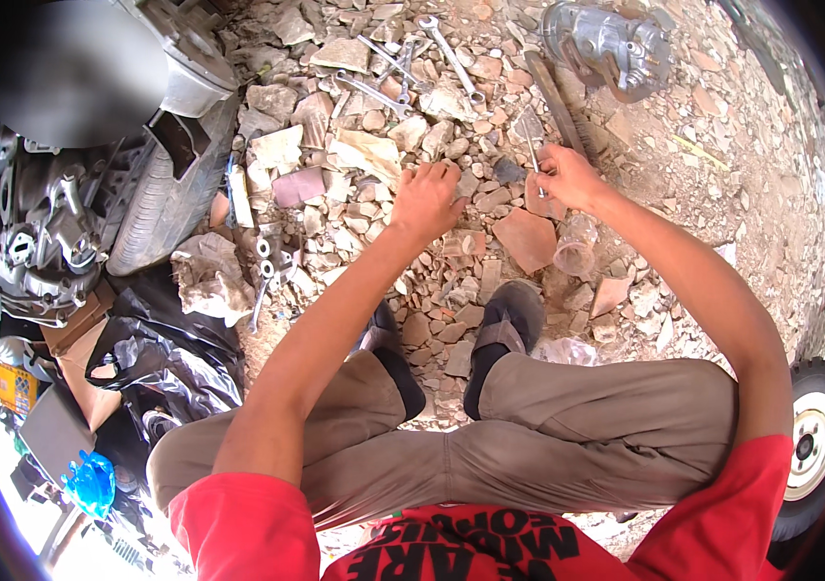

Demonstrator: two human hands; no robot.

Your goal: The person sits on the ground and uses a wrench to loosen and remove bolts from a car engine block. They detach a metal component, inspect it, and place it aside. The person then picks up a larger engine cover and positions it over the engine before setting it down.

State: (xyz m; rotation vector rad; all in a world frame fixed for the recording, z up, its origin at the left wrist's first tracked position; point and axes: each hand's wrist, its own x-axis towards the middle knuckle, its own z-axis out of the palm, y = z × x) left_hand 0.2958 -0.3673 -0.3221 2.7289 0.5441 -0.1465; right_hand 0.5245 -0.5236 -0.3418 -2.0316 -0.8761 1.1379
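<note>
My right hand (569, 178) is closed in a pinch around a slim silver metal tool (534, 155). The tool points away from me; its kind is too small to make out. To the left, my left hand (428, 199) hovers over or rests on the rubble, thumb apart from its bent fingers and nothing visible in it. Beyond it lie a long combination wrench (451, 60) and a curved wrench (370, 93) among other wrenches. Right of these, a dirty flat bar (556, 102) lies beside a grey cast metal machine part (611, 46).
Broken stone and tile cover the ground around my shoes (511, 315). At left are a worn tyre (172, 189), metal engine parts (40, 228) and a black plastic bag (175, 334). A clear plastic cup (575, 250) lies near my right forearm. A white-rimmed wheel (814, 445) stands at right.
</note>
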